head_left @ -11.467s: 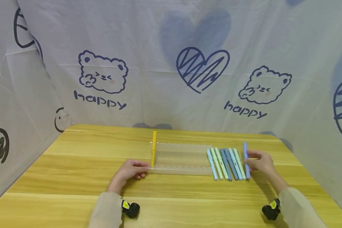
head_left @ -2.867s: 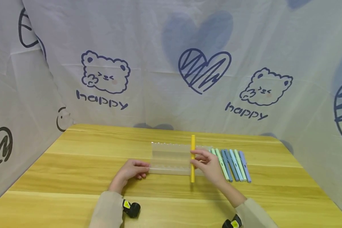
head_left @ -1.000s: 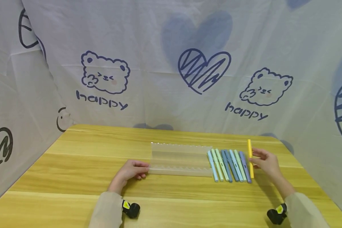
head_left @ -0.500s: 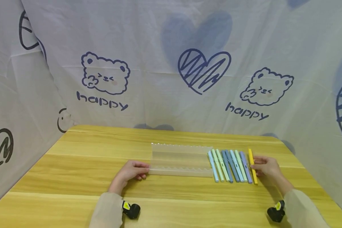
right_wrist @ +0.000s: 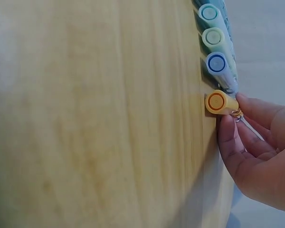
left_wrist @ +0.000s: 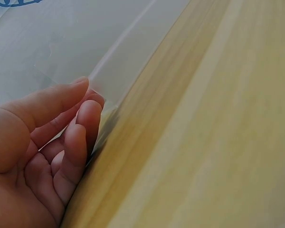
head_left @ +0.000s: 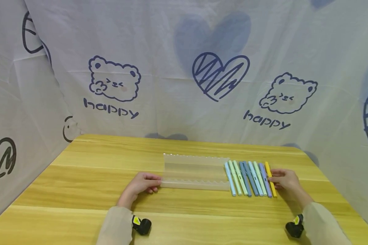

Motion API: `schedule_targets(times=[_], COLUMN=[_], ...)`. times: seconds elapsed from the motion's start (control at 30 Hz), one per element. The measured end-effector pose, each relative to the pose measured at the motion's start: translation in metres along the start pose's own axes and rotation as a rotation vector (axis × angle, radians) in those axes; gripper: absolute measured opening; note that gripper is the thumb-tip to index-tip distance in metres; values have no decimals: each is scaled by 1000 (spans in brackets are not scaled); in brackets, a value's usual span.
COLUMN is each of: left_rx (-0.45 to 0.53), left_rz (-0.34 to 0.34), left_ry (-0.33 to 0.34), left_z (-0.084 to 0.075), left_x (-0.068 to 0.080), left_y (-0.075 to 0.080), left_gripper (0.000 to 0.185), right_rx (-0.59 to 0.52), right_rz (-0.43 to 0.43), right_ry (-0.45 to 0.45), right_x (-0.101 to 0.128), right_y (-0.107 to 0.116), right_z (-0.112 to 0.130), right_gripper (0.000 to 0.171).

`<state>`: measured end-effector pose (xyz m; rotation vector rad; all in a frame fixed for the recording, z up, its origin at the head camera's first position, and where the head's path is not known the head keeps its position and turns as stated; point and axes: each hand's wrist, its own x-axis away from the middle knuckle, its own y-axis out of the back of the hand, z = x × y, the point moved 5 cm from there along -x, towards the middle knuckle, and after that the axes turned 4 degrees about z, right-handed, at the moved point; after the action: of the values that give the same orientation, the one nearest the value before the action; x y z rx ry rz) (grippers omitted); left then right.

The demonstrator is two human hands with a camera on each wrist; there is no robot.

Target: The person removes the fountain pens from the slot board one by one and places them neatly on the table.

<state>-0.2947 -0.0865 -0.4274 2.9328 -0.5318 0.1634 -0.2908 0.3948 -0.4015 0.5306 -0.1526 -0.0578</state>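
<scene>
A clear plastic pen rack (head_left: 196, 185) with scalloped edges lies mid-table and holds no pens. My left hand (head_left: 142, 183) pinches its near left corner between thumb and fingers; the left wrist view shows the thumb (left_wrist: 61, 97) on top of the clear edge. To the rack's right, several capped pens lie side by side in light blue, green, dark blue and purple. The yellow pen (head_left: 271, 179) lies at the right end, beside the purple pen (head_left: 265, 180). My right hand (head_left: 285, 180) pinches it from the right, and the right wrist view shows thumb and fingertips at its barrel.
The wooden table (head_left: 79, 190) runs back to a printed white cloth (head_left: 165, 85) that hangs behind it and along both sides. Black wrist cameras sit at the left cuff (head_left: 115, 221) and the right cuff (head_left: 320, 221).
The yellow pen has gone from the rack to the right end of the row, then slid left against the purple pen. The purple pen has been laid down. My left hand stays put.
</scene>
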Motion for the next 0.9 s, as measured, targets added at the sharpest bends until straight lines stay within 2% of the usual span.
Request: schedule_targets(times=[0.4,0.5,0.67,0.77,0.9], left_rx=[13,12,11,-8,-112], left_rz=[9,13,18,25,-14], left_ry=[4,-1,8,6,-12], left_z=[0,-1,-3,-7,-21], left_x=[-3,-4,-3,-2,3], left_y=[-2,-2,1,2,4], left_gripper=[27,27,27,27,25], right_rx=[35,93,268,338,353], right_rz=[-52,-68,-141,-188,-183], right_ry=[19,35,148,229,298], right_x=[-3,-1,13,22,35], right_y=[2,2,-2,-8,-21], right_z=[-5,-1,23,42,64], right_gripper=[48,48,40,32,26])
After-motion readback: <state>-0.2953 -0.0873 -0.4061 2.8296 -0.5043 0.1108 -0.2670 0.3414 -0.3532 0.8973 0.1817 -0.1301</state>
